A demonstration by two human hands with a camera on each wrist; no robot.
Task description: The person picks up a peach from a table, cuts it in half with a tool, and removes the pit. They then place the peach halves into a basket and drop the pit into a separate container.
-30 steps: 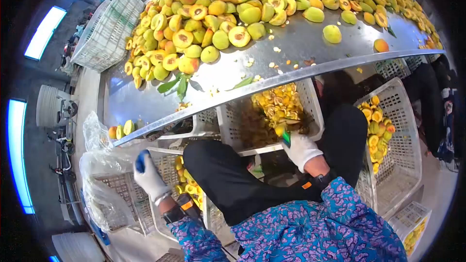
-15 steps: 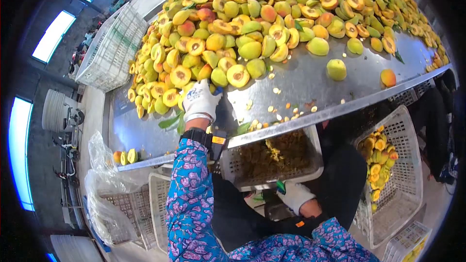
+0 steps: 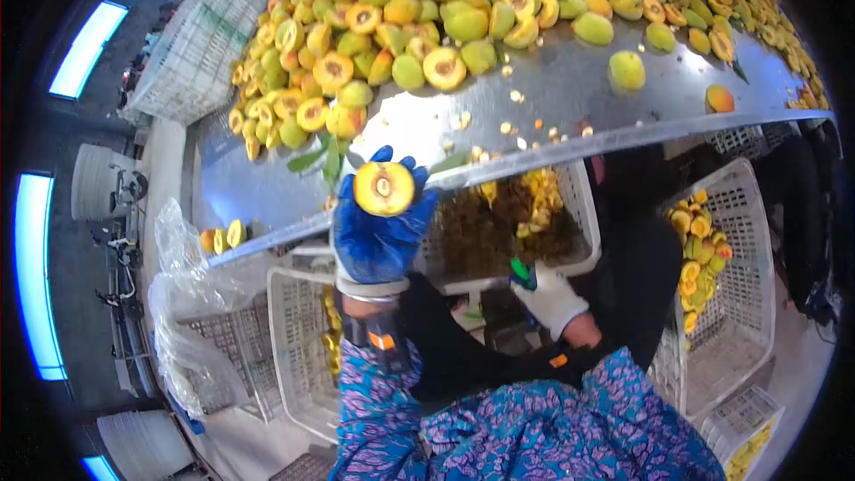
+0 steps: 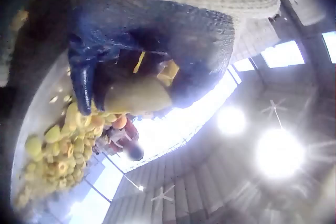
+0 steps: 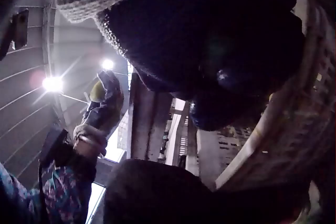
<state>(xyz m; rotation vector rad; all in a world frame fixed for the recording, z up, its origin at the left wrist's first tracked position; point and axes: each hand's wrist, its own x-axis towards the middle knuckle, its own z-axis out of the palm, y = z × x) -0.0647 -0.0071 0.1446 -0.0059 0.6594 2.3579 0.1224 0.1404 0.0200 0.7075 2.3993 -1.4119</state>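
My left hand (image 3: 378, 240), in a white glove with a blue coated palm, is turned palm up at the table's front edge. It holds a halved peach (image 3: 384, 188), its cut face with the brown-ringed stone hollow toward the head camera. In the left wrist view blue fingers (image 4: 84, 85) bend around the peach half. Lower right, my gloved right hand (image 3: 552, 298) grips a small tool with a green end (image 3: 519, 268) beside the crate between the legs; the rest of the tool is hidden. The right wrist view shows that hand (image 5: 210, 40) dark, fingers curled.
A heap of halved and whole peaches (image 3: 463, 18) covers the back of the metal table (image 3: 552, 80). The crate between the legs (image 3: 586, 214) contains wet scraps. Peach halves fill part of a right-hand crate (image 3: 744, 258); another crate (image 3: 289, 356) stands left, near plastic sheeting (image 3: 191, 303).
My left hand went from low left up to the peach heap, then came back toward me with a peach half, palm now up. The right hand stays low with the green-ended tool.
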